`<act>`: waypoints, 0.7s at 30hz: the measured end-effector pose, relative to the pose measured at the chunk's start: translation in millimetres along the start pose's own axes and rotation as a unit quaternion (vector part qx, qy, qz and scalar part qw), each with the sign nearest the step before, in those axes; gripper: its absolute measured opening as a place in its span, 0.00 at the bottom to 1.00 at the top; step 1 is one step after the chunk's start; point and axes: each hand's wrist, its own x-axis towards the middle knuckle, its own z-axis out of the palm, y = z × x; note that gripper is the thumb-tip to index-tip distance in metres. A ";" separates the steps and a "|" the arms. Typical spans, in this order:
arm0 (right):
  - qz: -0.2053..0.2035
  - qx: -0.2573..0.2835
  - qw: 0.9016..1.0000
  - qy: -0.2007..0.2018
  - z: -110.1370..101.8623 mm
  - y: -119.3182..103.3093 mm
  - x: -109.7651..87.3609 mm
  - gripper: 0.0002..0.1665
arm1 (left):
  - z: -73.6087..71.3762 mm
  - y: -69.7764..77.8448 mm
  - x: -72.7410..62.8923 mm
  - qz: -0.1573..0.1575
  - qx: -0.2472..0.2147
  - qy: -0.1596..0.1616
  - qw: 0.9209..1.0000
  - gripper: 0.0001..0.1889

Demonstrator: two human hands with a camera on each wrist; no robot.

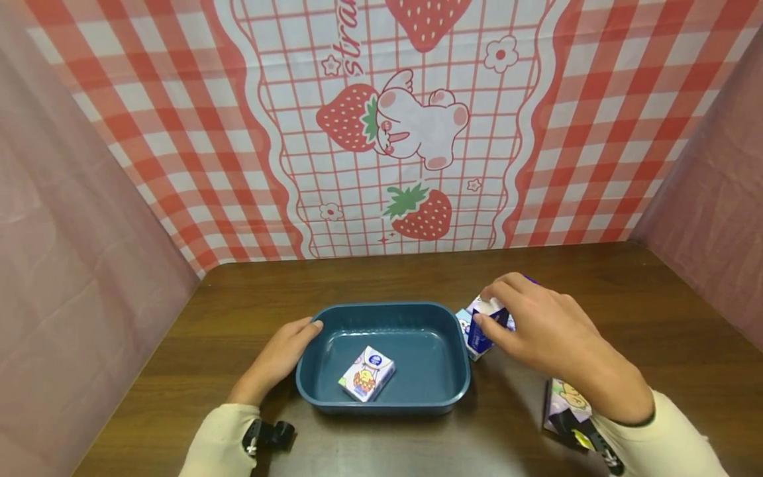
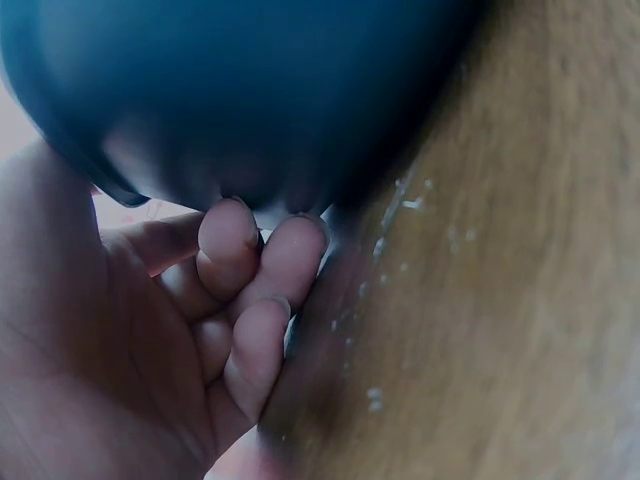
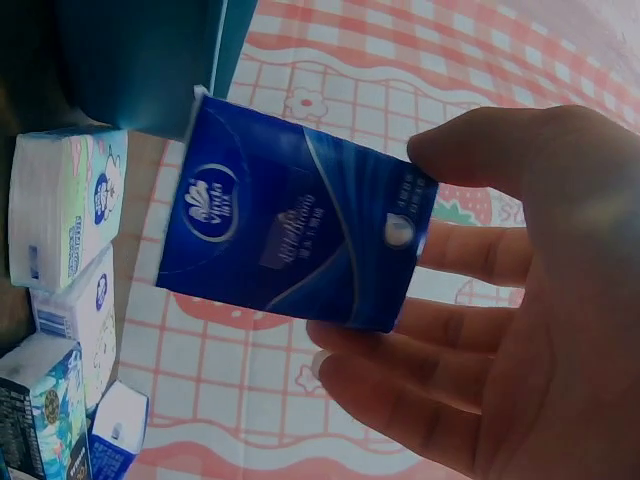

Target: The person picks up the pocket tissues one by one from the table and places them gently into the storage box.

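My right hand (image 1: 536,324) holds a blue Vinda tissue packet (image 3: 290,220) by one end, thumb on one edge and fingertips on the other. It hovers just right of a dark blue rectangular tub (image 1: 387,405). At the tub's left end, my left hand (image 1: 285,351) grips the wall, thumb over the rim. In the left wrist view, curled fingers (image 2: 290,260) touch the outer wall. Inside the tub lies a white tissue packet (image 1: 368,374) with a cartoon print. Below my right hand, a light blue packet (image 1: 463,320) is partly hidden.
Several more tissue packets, including a white and green packet (image 3: 95,200) and a dark teal packet (image 3: 50,410), stand beside the tub. A cartoon packet (image 1: 569,399) lies near my right wrist. A strawberry-printed cloth (image 1: 387,199) hangs behind the wooden table (image 1: 268,285).
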 end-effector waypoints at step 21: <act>-0.061 0.025 0.995 0.077 10.0 -18.5 0.5 0.20 | -0.6 -1.6 1.4 0.015 0.009 0.008 1.000 0.20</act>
